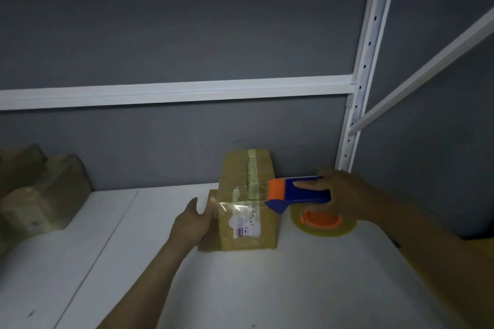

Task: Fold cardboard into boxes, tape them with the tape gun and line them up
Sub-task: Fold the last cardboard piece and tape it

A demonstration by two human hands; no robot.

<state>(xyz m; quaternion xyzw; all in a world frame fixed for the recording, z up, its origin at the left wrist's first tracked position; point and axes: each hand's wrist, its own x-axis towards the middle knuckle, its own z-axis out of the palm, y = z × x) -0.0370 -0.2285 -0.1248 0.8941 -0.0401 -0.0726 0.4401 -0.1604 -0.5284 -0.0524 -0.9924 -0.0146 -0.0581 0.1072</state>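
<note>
Box: cardboard box (247,203) on white shelf (133,262), centre frame.
Left hand (192,224): flat against its left side.
Right hand (344,196): grips tape gun (299,193) at its right edge.

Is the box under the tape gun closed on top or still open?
Closed. The cardboard box has its top flaps down flat with tape along the seam, and the tape gun in the right hand sits at its edge.
</note>
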